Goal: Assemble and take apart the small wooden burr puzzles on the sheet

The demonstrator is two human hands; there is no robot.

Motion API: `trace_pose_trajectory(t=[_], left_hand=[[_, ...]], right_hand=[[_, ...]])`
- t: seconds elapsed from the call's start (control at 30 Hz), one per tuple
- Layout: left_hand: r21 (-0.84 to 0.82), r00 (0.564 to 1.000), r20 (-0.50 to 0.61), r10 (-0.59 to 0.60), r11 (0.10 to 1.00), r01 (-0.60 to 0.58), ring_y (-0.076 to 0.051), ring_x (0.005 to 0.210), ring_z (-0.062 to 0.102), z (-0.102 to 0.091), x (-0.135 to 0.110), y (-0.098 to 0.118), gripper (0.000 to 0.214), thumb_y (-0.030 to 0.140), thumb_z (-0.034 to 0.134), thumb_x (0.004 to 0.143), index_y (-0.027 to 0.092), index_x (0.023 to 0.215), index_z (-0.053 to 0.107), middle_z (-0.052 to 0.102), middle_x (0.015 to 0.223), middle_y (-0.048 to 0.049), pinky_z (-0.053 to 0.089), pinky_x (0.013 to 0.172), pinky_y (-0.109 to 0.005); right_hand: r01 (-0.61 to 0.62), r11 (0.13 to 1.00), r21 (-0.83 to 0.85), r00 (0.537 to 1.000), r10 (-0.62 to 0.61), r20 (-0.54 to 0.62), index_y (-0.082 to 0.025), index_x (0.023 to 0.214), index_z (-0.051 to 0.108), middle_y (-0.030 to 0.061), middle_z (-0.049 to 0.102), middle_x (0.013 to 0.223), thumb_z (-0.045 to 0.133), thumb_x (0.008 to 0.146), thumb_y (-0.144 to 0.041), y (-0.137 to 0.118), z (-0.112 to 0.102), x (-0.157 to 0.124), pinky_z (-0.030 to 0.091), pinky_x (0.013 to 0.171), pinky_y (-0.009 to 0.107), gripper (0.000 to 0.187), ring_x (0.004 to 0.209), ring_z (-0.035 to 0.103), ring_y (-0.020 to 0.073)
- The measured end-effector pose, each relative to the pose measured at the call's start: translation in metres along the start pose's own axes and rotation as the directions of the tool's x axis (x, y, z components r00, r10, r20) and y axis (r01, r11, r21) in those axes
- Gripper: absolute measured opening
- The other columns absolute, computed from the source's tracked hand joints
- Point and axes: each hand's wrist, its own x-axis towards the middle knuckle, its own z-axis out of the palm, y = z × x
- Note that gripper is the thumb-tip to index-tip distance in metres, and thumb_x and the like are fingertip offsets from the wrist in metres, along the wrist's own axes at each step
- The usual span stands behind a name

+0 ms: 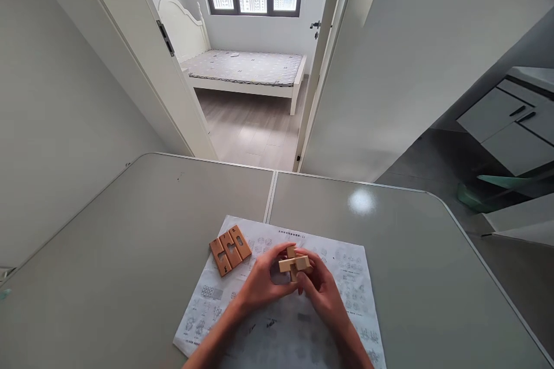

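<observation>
Both of my hands hold a light wooden interlocking puzzle (pixel 295 263) above a printed sheet. My left hand (pixel 264 278) grips it from the left, fingertips at its top and thumb below. From the right, my right hand (pixel 321 287) curls round it, with the thumb against its lower front. Its blocks cross one another, and part of it is hidden by my fingers. To the left of my left hand lie several flat reddish-brown wooden pieces (pixel 230 249), side by side, with cut-outs and small numbers.
The paper sheet (pixel 355 294) with small diagrams lies on a grey table (pixel 121 277), which has a seam (pixel 270 196) running from its far edge. Past the table, a doorway shows a bed (pixel 251 69) and a window. Cabinets (pixel 515 115) stand at the far right.
</observation>
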Motion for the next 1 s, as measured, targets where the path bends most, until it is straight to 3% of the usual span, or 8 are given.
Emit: trace_pose_trajectory(t=[0.1,0.27,0.43,0.53,0.6,0.73,0.9,1.0], left_hand=[[0.055,0.999,-0.021,0.025,0.998,-0.023,-0.028,0.118,0.069,0.002,0.0,-0.001,0.064,0.024,0.082,0.079,0.025,0.139,0.059,0.072,0.133,-0.009,0.056,0.105,-0.043],[0.074,0.995,-0.011,0.099,0.992,-0.098,-0.03,0.122,0.066,0.002,0.002,-0.002,0.062,0.027,0.084,0.077,0.024,0.135,0.061,0.07,0.134,-0.0102,0.054,0.106,-0.043],[0.133,0.997,0.022,0.077,0.988,-0.079,-0.029,0.12,0.066,0.001,0.001,-0.005,0.066,0.022,0.087,0.071,0.025,0.131,0.059,0.069,0.13,-0.0093,0.053,0.105,-0.043],[0.206,0.994,0.003,0.106,0.973,-0.104,-0.031,0.127,0.06,0.005,0.0,-0.009,0.067,0.02,0.087,0.071,0.025,0.131,0.059,0.065,0.134,-0.0104,0.05,0.11,-0.047],[0.294,0.991,-0.029,0.132,0.948,-0.117,-0.033,0.134,0.055,0.008,0.0,-0.012,0.067,0.017,0.085,0.071,0.025,0.131,0.058,0.063,0.137,-0.011,0.046,0.115,-0.051],[0.452,0.985,-0.074,0.157,0.885,-0.107,-0.037,0.144,0.043,0.013,-0.001,-0.018,0.068,0.01,0.082,0.068,0.025,0.13,0.058,0.059,0.142,-0.0118,0.041,0.12,-0.057],[0.475,0.983,-0.046,0.178,0.869,-0.136,-0.039,0.145,0.042,0.011,-0.002,-0.016,0.084,0.034,0.095,0.066,0.027,0.137,0.053,0.054,0.149,-0.0134,0.041,0.119,-0.06],[0.448,0.979,-0.027,0.2,0.878,-0.167,-0.037,0.145,0.042,0.008,-0.002,-0.012,0.054,0.036,0.09,0.075,0.026,0.119,0.06,0.057,0.146,-0.0117,0.042,0.118,-0.056]], right_hand=[[-0.003,0.999,-0.04,0.999,0.001,-0.053,-0.021,0.116,0.069,0.0096,0.072,0.112,0.07,0.096,-0.049,0.002,0.002,0.001,0.057,0.063,0.028,0.034,0.079,0.066,0.0195],[0.092,0.994,-0.05,0.991,-0.097,-0.094,-0.023,0.106,0.076,0.0113,0.064,0.126,0.073,0.094,-0.048,0.003,0.001,0.004,0.06,0.087,0.034,0.028,0.113,0.065,0.0275],[0.066,0.997,0.029,0.985,-0.06,-0.161,-0.022,0.101,0.077,0.0093,0.061,0.123,0.074,0.093,-0.048,0.008,-0.005,0.005,0.057,0.087,0.034,0.027,0.105,0.066,0.0249],[0.008,0.998,0.057,0.965,0.008,-0.263,-0.022,0.098,0.074,0.0036,0.065,0.098,0.074,0.092,-0.053,0.008,-0.007,0.005,0.054,0.079,0.029,0.032,0.086,0.063,0.0196],[-0.023,0.997,0.074,0.956,0.043,-0.29,-0.021,0.096,0.071,-0.0012,0.06,0.078,0.071,0.094,-0.056,0.008,-0.008,0.006,0.05,0.072,0.027,0.035,0.073,0.056,0.0167],[-0.045,0.994,0.095,0.96,0.069,-0.271,-0.019,0.093,0.068,-0.0018,0.055,0.074,0.069,0.094,-0.06,0.008,-0.008,0.007,0.046,0.067,0.027,0.041,0.069,0.051,0.0162],[-0.069,0.993,0.091,0.96,0.091,-0.266,-0.019,0.1,0.07,-0.0015,0.057,0.074,0.069,0.092,-0.062,0.01,-0.01,0.008,0.047,0.068,0.027,0.044,0.07,0.052,0.0172],[-0.074,0.994,0.078,0.96,0.092,-0.265,-0.02,0.102,0.071,-0.0011,0.059,0.074,0.072,0.091,-0.06,0.009,-0.01,0.007,0.049,0.071,0.027,0.041,0.071,0.054,0.0175]])
